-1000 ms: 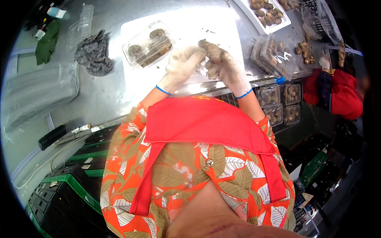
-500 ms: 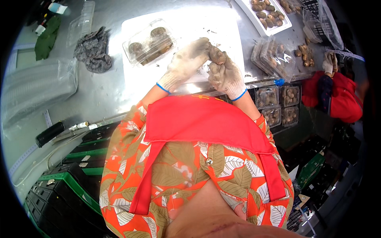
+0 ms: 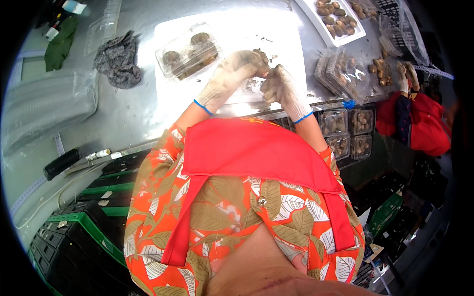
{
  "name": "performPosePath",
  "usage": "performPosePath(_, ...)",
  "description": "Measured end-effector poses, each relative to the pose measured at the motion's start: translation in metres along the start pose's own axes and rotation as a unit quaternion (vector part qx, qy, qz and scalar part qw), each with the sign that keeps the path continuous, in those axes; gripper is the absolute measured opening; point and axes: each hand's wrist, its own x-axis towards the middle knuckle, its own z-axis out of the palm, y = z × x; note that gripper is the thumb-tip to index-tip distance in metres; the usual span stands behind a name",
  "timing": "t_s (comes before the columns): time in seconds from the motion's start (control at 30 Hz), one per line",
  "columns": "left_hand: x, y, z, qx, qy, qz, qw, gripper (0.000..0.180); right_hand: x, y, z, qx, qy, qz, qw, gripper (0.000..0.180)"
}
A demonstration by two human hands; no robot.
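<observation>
My left hand (image 3: 237, 70), in a soiled white knit glove, is closed round a brown taro (image 3: 261, 58) above the white board (image 3: 232, 27). My right hand (image 3: 284, 88), gloved alike, has its fingers curled together at the taro's near right end. What its fingertips pinch, if anything, is hidden. Dark crumbs lie on the board round both hands. Left of them stands a clear plastic box (image 3: 187, 51) with several taros in it, also on the board.
A grey rag (image 3: 118, 60) lies left of the board. To the right are stacked clear boxes (image 3: 343, 74), a white tray of taros (image 3: 358, 37) and loose taros (image 3: 380, 69). Another person's gloved hands (image 3: 407, 78) are at the far right. Black-green crates (image 3: 81, 222) stand lower left.
The taro has turned and shifted slightly left and up in my left hand. My right hand has drawn back from round it to its near end.
</observation>
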Motion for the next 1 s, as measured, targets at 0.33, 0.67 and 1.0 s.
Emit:
performPosePath(0.33, -0.005, 0.003, -0.006, 0.030, 0.059, -0.033, 0.997, 0.042, -0.005, -0.020, 0.019, -0.109, 0.058, -0.105, 0.987, 0.035)
performPosePath(0.67, -0.019, 0.009, -0.036, -0.190, 0.097, -0.058, 0.975, 0.043, 0.006, -0.011, 0.007, -0.062, 0.038, -0.105, 0.992, 0.040)
performPosePath(1.0, -0.017, 0.012, -0.026, -0.185, 0.118, -0.048, 0.974, 0.045, 0.007, -0.018, 0.016, -0.104, 0.024, -0.115, 0.988, 0.037)
